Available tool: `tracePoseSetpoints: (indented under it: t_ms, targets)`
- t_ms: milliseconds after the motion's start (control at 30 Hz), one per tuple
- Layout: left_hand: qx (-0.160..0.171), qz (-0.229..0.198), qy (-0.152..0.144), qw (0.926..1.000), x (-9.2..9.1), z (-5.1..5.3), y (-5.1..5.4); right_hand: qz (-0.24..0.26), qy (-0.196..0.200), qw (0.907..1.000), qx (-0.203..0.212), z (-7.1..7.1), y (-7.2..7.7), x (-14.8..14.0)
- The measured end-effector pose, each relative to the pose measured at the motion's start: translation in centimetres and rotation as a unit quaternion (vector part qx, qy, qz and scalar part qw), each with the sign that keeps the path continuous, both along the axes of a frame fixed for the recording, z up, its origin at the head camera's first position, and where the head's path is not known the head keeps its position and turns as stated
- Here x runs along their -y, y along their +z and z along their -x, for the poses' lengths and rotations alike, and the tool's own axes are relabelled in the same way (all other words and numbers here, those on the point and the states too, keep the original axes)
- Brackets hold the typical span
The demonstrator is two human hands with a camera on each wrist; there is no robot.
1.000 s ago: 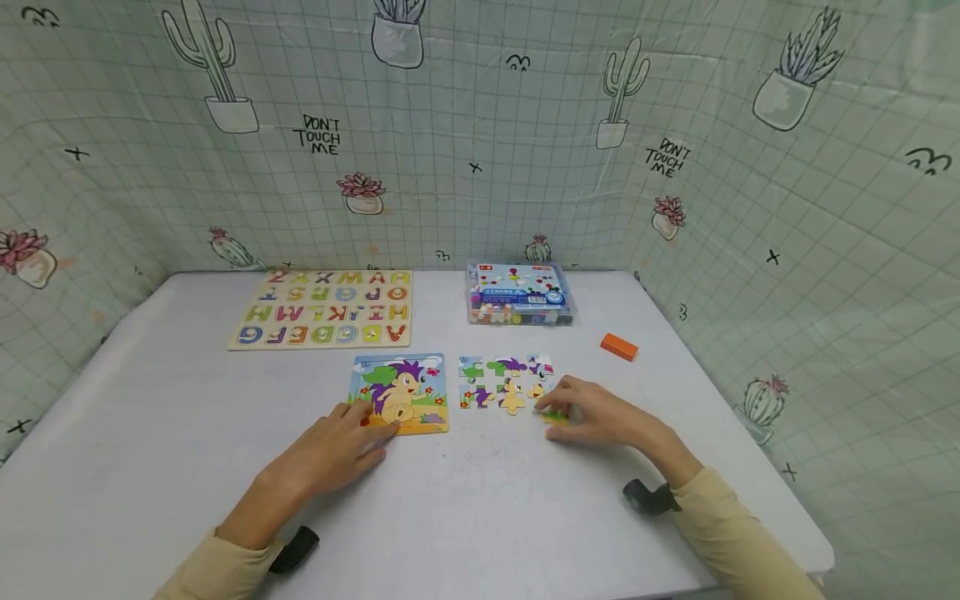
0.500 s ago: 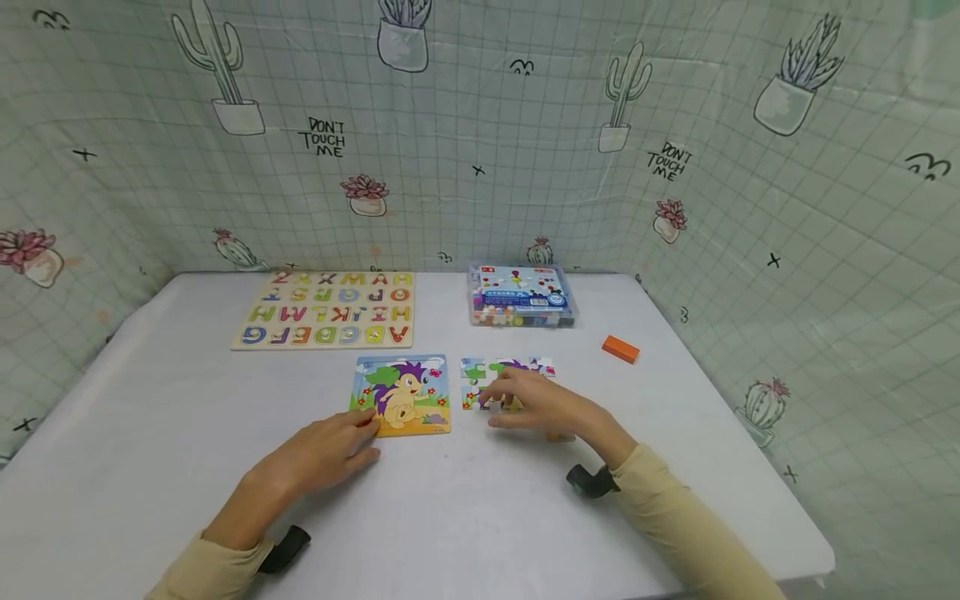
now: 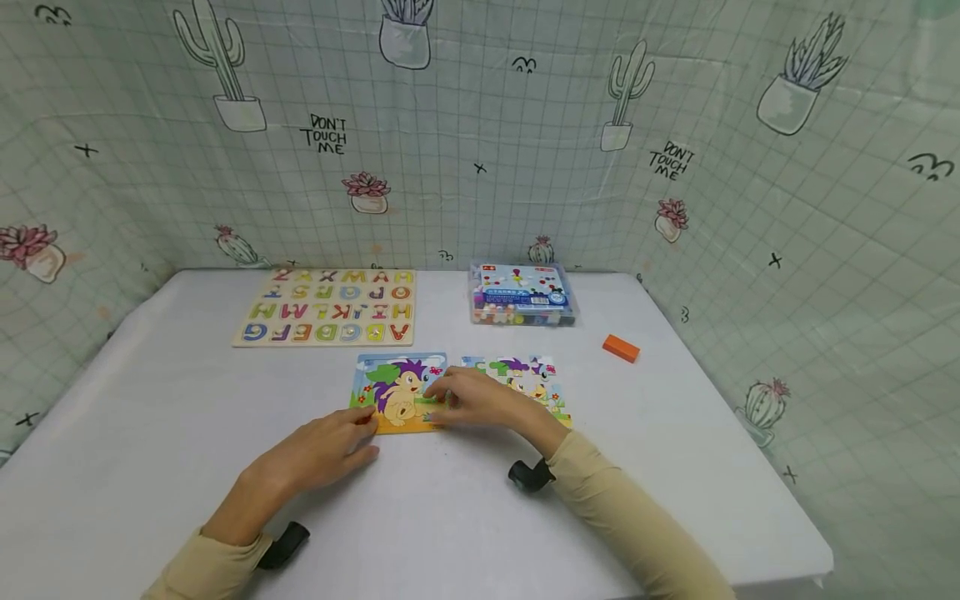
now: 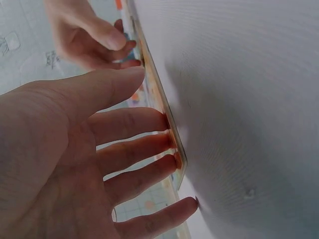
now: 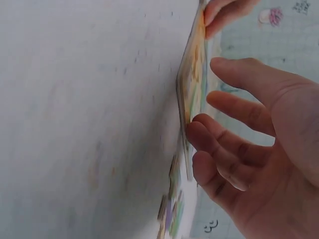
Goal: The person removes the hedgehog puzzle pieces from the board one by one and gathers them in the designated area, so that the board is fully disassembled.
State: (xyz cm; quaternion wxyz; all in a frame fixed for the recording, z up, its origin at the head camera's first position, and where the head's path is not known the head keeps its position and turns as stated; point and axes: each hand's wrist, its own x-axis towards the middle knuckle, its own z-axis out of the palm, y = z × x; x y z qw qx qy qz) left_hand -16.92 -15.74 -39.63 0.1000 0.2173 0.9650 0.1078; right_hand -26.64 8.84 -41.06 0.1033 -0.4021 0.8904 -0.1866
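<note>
A square picture puzzle board point(image 3: 401, 408) with a purple-haired hedgehog lies flat on the table. My left hand point(image 3: 322, 446) rests its fingertips on the board's lower left corner; the left wrist view shows those fingers point(image 4: 134, 142) nearly straight. Over the board's right edge is my right hand point(image 3: 480, 400), fingers loosely bent and thumb apart. Between its thumb and fingers point(image 5: 239, 109) the right wrist view shows nothing held, and a lower fingertip is at or very near the board's edge. Several loose jigsaw pieces point(image 3: 540, 367) lie right of the board, partly hidden by the right hand.
A wooden alphabet board point(image 3: 326, 308) lies at the back left. Behind the pieces stands a clear plastic box point(image 3: 521, 296) with a blue label. An orange block point(image 3: 621, 348) is off to the right. A patterned cloth point(image 3: 480, 125) hangs behind the white table point(image 3: 187, 400).
My right hand has moved left from the lower right jigsaw pieces, across them, to the board's right edge. The left hand has shifted slightly left and stays on the board's corner.
</note>
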Motion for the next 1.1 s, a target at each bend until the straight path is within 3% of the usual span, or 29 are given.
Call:
tracePoseSetpoints:
  t_ms: [400,633,1100]
  targets:
    - [0.01,0.0,-0.006,0.9999,-0.1,0.5,0.2,-0.038,-0.015,0.9991,-0.014,0.0,0.3,3.6]
    - [0.002,0.001,-0.013,0.9999,-0.2,0.6,0.1,-0.053,-0.011,0.9984,-0.017,-0.3,0.6,4.1]
    - [0.007,-0.002,0.0,1.0,0.1,0.1,0.1,-0.075,0.005,0.9968,-0.027,-0.4,0.9,4.9]
